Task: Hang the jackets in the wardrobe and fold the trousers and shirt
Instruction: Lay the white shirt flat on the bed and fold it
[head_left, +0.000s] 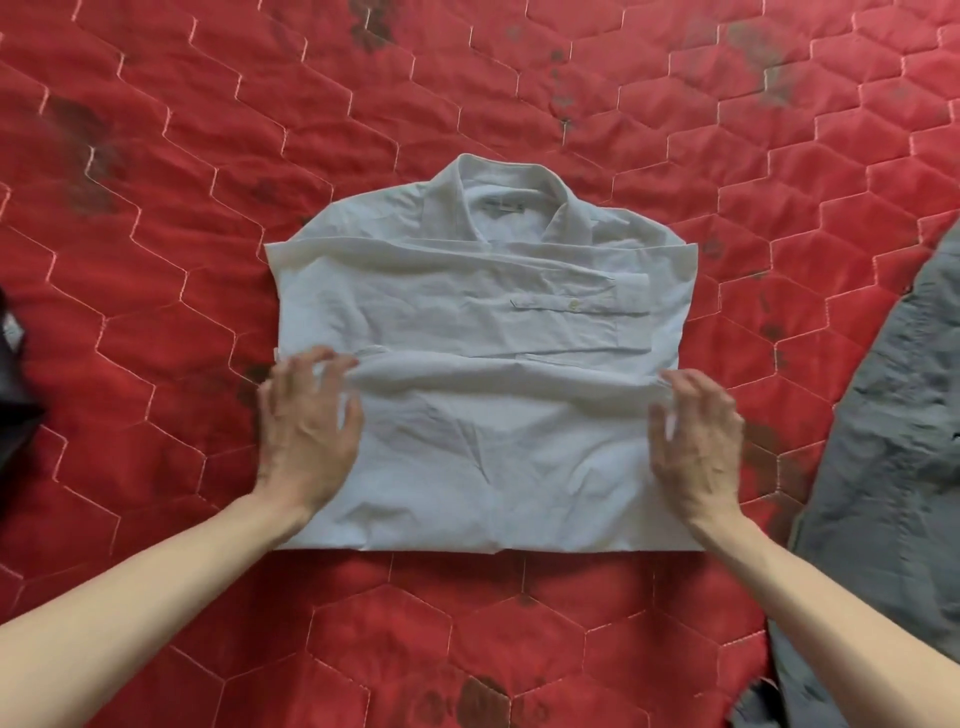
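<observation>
A white collared shirt (483, 322) lies folded into a rough square on the red quilted bedspread, collar at the far end, sleeves tucked across the front. Its lower part is doubled up over the middle. My left hand (306, 431) sits on the left end of that folded flap, fingertips curled around the cloth edge. At the flap's right end, my right hand (696, 441) grips the cloth edge in the same way. A grey garment (893, 441), possibly trousers, lies at the right edge.
The red bedspread (208, 208) with hexagon stitching and dark stains fills the view. A dark piece of clothing (13, 384) shows at the far left edge. The grey garment reaches down to the bottom right corner.
</observation>
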